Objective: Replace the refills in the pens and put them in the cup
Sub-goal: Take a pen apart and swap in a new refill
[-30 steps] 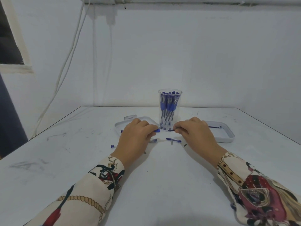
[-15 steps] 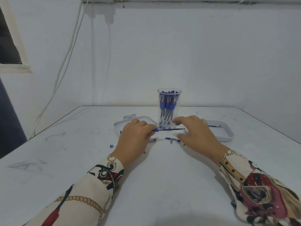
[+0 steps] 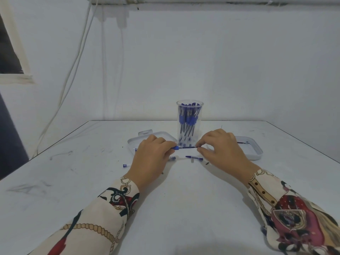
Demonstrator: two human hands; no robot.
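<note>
The pen sits level just above the bench, in front of the cup, its blue tip end poking out of my left hand, whose fingers are curled over the barrel and grip it. From that blue end the thin refill runs out to the right, and my right hand pinches its far end between thumb and forefinger, the other fingers loosely bent above. Just behind this stands the clear cup, upright and packed with blue pens standing on end. On the bench below the refill lies a short blue piece, near my right hand, and another small piece peeks out beside my left hand; what exactly they are I cannot tell. A further small blue bit lies off to the left, apart from the rest. Behind my left hand is a white tray with a tab at its far edge, and behind my right hand a second white tray with a thin dark stick lying in it. My patterned sleeves reach down to both wrists. Beyond the bench is a pale wall with white cables hanging down on the left.
</note>
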